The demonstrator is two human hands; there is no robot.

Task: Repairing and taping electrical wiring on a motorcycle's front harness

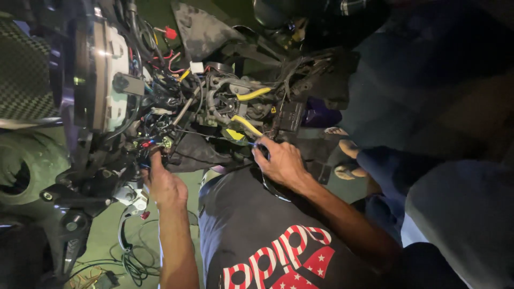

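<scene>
From the head camera, the left hand reaches up into the wiring bundle of an opened scooter front, its fingers curled into the tangle near small red and blue connectors; whether they actually pinch a wire is hidden by the cables in front. The right hand sits further right, fingers closed round a thin blue-tipped tool that points leftward toward the yellow-sleeved cables just above it. The tool's long axis runs roughly across the picture, from the right hand toward the left, so the right hand is the nearer one to the yellow sleeves (the left is well apart from them). The round instrument cluster lies beyond the left hand, and loose wires trail on the floor below.
</scene>
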